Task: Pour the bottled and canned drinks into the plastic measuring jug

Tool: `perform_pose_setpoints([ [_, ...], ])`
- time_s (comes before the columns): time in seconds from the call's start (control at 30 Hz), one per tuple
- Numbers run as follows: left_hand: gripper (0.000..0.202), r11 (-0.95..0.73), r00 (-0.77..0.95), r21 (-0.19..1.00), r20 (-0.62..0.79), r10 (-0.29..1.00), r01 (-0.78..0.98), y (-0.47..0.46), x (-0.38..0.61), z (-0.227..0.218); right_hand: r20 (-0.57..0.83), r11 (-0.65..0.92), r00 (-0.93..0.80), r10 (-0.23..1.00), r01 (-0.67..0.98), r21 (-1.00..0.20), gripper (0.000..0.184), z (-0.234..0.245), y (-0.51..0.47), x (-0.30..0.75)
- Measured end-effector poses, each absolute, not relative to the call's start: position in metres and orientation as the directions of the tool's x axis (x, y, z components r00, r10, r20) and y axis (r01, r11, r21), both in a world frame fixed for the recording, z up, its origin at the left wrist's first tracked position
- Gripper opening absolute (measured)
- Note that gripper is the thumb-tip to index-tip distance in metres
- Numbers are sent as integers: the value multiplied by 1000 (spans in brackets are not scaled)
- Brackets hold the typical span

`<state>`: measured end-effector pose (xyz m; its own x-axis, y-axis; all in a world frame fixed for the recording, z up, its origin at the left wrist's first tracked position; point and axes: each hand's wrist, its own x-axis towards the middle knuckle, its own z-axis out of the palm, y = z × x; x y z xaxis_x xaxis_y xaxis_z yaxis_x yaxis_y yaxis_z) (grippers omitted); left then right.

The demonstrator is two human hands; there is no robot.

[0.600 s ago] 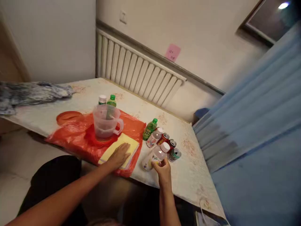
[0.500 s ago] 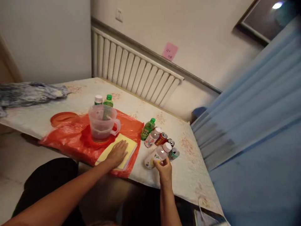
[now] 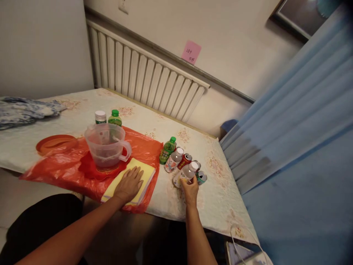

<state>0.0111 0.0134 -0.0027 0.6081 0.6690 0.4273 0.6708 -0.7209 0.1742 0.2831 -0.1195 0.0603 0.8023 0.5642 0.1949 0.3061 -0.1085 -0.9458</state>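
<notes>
Right hand [image 3: 189, 188] curled round clear bottle [image 3: 185, 174], near worktop's [image 3: 220, 202] front edge; can't tell if base touches. Left hand [image 3: 128, 186] flat, fingers slightly spread, gripping nothing, on yellow pad [image 3: 147, 172] at same edge. Risks: bottle bumping the green can [image 3: 202, 178] just beside could tip it; pushing the pad might drag the red bag [image 3: 143, 146] under it, toppling jug [image 3: 102, 143].

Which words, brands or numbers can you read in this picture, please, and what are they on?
None can be read with certainty.
Pink note on the wall: handwriting, too small.
Green bottle nearest the right hand: label too blurred.
White-capped bottle in the right hand: label partly covered, too small.
Red can: print too small.
</notes>
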Motion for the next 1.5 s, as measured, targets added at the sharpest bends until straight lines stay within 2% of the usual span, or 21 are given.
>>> perform_pose_setpoints([
  [0.3,43,-728,613,151,441,655,669,13,11,-1,298,-118,819,491,401,-908,67,46,-91,291],
  [0.5,43,-729,618,142,439,653,670,14,11,0,277,-175,838,469,396,-901,74,30,-83,296],
  [0.83,42,-734,610,189,445,656,652,14,11,0,274,-192,870,410,375,-907,74,2,-88,284],
  [1.0,41,-728,610,172,440,660,664,13,11,3,297,-160,895,333,364,-918,70,27,-104,278],
  [1.1,40,-727,607,188,437,664,660,12,11,4,424,-95,861,282,465,-880,61,73,-112,282],
  [1.17,40,-727,605,191,440,664,659,12,11,5,512,-95,789,339,570,-816,50,111,-111,288],
  [1.23,41,-728,603,196,444,663,657,12,11,5,581,-62,661,474,684,-727,41,148,-104,293],
  [1.3,41,-728,599,210,444,666,653,11,11,5,623,4,446,643,811,-585,36,179,-92,296],
  [1.4,41,-721,588,234,444,676,652,11,12,4,540,71,127,832,941,-332,36,210,-70,295],
  [1.5,41,-718,587,224,443,677,659,12,12,3,376,47,10,927,989,-143,45,224,-50,291],
])
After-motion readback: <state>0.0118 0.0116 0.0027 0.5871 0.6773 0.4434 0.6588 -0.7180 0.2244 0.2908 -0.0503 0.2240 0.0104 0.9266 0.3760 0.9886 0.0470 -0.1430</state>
